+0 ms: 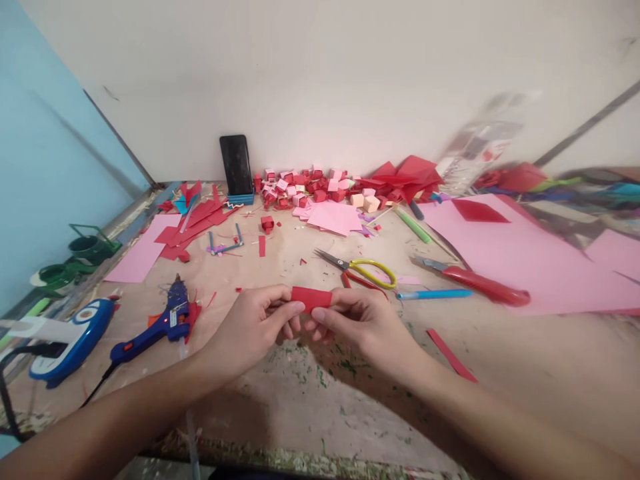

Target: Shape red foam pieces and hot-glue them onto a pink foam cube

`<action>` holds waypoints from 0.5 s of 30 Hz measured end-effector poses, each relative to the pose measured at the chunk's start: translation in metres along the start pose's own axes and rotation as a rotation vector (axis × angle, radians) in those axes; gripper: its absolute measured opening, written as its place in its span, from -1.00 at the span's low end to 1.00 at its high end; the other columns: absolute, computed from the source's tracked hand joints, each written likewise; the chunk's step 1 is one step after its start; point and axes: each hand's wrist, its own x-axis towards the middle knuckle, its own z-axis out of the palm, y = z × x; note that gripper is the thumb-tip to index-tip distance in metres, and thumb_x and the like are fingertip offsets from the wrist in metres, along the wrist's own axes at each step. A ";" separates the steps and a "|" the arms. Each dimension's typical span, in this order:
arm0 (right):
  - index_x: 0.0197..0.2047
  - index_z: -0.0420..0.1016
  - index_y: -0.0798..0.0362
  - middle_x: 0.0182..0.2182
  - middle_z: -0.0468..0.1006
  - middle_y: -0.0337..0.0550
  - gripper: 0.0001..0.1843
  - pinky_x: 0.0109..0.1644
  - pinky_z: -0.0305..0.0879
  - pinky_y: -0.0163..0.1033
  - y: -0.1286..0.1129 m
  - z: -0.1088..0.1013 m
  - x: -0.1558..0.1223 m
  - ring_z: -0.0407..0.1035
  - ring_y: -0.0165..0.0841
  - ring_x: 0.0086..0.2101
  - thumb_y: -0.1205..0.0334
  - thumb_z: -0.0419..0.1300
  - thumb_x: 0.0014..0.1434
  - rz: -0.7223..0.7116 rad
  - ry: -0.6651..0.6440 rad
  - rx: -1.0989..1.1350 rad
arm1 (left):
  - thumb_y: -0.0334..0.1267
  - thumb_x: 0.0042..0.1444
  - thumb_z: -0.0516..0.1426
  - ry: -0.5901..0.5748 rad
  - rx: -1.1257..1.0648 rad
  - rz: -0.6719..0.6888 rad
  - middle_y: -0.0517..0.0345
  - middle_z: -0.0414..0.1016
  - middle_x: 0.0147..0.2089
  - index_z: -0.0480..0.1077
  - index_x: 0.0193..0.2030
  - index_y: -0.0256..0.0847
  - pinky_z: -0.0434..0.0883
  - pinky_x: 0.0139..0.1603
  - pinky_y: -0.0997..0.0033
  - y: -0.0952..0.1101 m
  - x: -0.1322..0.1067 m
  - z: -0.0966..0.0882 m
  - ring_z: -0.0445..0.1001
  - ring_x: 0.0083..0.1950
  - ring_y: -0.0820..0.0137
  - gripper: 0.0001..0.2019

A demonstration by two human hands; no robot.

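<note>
My left hand [255, 327] and my right hand [357, 320] meet above the middle of the worktable, each pinching one end of a small red paper strip [311, 297] that spans between them. Both thumbs press on its near side. Just beyond the hands lie yellow-handled scissors [367, 270] and a light blue pen [434, 294]. A blue hot glue gun [163, 325] rests on the table to the left of my left hand.
A black phone [236, 165] stands on a blue holder against the wall. Beside it lies a pile of small red and pink paper cubes [310, 187]. Pink paper sheets [520, 257], a red-handled cutter [480, 283], a green marker [414, 227] and a blue tape dispenser [70, 340] surround the hands.
</note>
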 end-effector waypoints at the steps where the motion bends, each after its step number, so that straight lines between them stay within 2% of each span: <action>1: -0.35 0.66 0.13 -0.45 0.67 -0.12 -0.78 -0.31 0.42 -0.30 0.001 0.000 0.000 0.53 -0.37 -0.42 0.15 0.34 0.25 -0.008 -0.002 -0.007 | -0.14 0.33 0.16 0.003 -0.008 0.002 0.17 0.53 -0.42 0.49 -0.38 -0.24 0.42 -0.34 0.50 0.000 0.000 0.001 0.48 -0.40 0.46 -0.71; 7: -0.42 0.65 0.11 -0.45 0.67 -0.11 -0.71 -0.33 0.42 -0.27 -0.002 0.002 0.000 0.51 -0.35 -0.43 0.05 0.41 0.17 -0.009 0.022 0.026 | -0.14 0.30 0.18 -0.036 -0.069 -0.047 0.09 0.58 -0.38 0.52 -0.35 -0.28 0.41 -0.34 0.47 0.002 0.000 0.001 0.49 -0.40 0.44 -0.73; 12: -0.45 0.66 0.11 -0.49 0.67 -0.10 -0.66 -0.35 0.41 -0.28 -0.010 0.002 -0.001 0.50 -0.37 -0.48 -0.02 0.45 0.08 0.096 0.027 0.131 | -0.14 0.27 0.19 -0.027 -0.046 -0.056 0.13 0.53 -0.46 0.49 -0.44 -0.26 0.39 -0.38 0.48 0.004 -0.002 0.000 0.47 -0.45 0.44 -0.70; 15: -0.45 0.65 0.13 -0.48 0.67 -0.08 -0.67 -0.36 0.39 -0.30 -0.012 0.003 -0.001 0.50 -0.39 -0.48 0.00 0.47 0.03 0.189 0.005 0.181 | -0.15 0.27 0.19 -0.059 -0.041 -0.068 0.13 0.53 -0.47 0.50 -0.42 -0.27 0.37 -0.39 0.48 0.001 -0.001 -0.002 0.46 -0.46 0.44 -0.71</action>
